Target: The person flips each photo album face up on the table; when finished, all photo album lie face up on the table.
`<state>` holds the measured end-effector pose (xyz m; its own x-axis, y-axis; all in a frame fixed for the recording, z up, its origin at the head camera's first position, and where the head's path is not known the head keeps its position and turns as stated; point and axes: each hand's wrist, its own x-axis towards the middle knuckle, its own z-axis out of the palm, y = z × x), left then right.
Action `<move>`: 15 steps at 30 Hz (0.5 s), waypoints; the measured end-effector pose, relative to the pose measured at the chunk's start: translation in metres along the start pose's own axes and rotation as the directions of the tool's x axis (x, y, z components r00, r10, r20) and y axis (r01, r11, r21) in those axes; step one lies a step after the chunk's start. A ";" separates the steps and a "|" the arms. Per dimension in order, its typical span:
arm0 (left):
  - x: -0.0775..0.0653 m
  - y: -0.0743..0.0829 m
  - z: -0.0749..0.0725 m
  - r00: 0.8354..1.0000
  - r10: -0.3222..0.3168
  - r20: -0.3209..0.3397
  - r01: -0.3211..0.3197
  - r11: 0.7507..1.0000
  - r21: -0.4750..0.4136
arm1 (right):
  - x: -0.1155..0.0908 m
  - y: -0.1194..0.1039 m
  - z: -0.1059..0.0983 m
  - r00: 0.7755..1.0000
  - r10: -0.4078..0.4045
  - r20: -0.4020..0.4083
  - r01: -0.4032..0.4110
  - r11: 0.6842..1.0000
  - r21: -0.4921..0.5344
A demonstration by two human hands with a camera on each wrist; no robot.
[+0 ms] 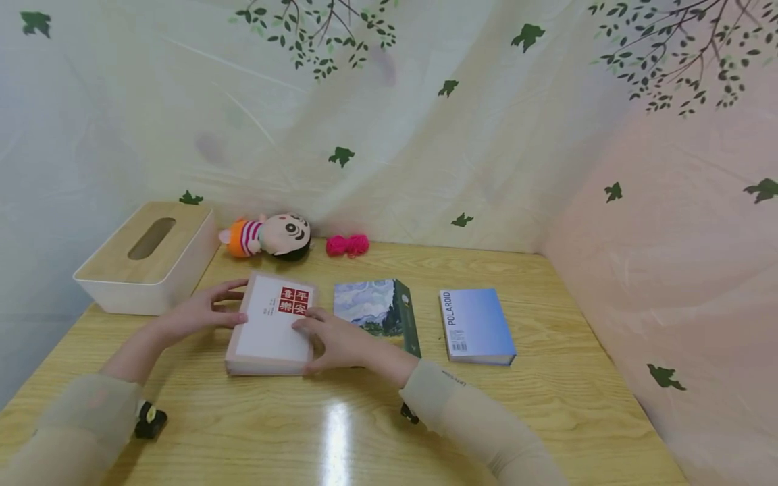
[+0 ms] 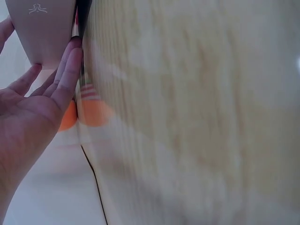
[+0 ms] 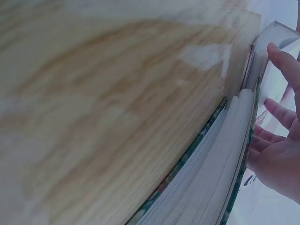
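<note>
A thick white book [image 1: 264, 331] with red square characters on its cover lies on the wooden table, between the two hands. My left hand [image 1: 194, 314] touches its left side; in the left wrist view, the fingers [image 2: 70, 70] extend along the pale pink spine [image 2: 44, 33], low beside the table. My right hand [image 1: 343, 341] holds the book's near right corner, thumb at the edge and fingertips on the cover. Right beside it lies a book with a painted landscape cover [image 1: 367, 304] and dark green spine, partly hidden by the right hand; its pages [image 3: 211, 164] show in the right wrist view.
A blue book marked POLAROID [image 1: 477, 324] lies to the right. Along the back are a plush doll [image 1: 267, 236] and a bright pink yarn bundle [image 1: 348, 245]. A white tissue box [image 1: 146, 250] with a wooden lid stands at left. A leaf-patterned curtain [image 1: 401, 162] hangs behind.
</note>
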<state>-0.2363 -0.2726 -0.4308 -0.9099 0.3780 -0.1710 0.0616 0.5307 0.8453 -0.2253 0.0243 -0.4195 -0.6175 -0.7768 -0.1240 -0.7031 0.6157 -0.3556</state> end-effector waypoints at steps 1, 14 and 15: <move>0.000 0.001 0.000 1.000 -0.002 -0.001 0.002 1.000 0.009 | 0.000 0.000 0.000 1.000 0.000 0.000 0.000 1.000 0.001; -0.003 0.005 -0.003 0.999 -0.043 -0.006 0.043 0.997 0.064 | 0.003 0.000 0.001 1.000 0.004 0.003 -0.004 0.999 -0.049; -0.004 0.004 -0.004 0.999 -0.044 -0.004 0.044 0.997 0.056 | 0.004 0.000 0.002 1.000 0.006 0.006 -0.006 0.998 -0.057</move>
<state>-0.2344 -0.2745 -0.4246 -0.9135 0.3510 -0.2057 0.0442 0.5884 0.8074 -0.2267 0.0209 -0.4214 -0.6197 -0.7738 -0.1313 -0.7187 0.6267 -0.3012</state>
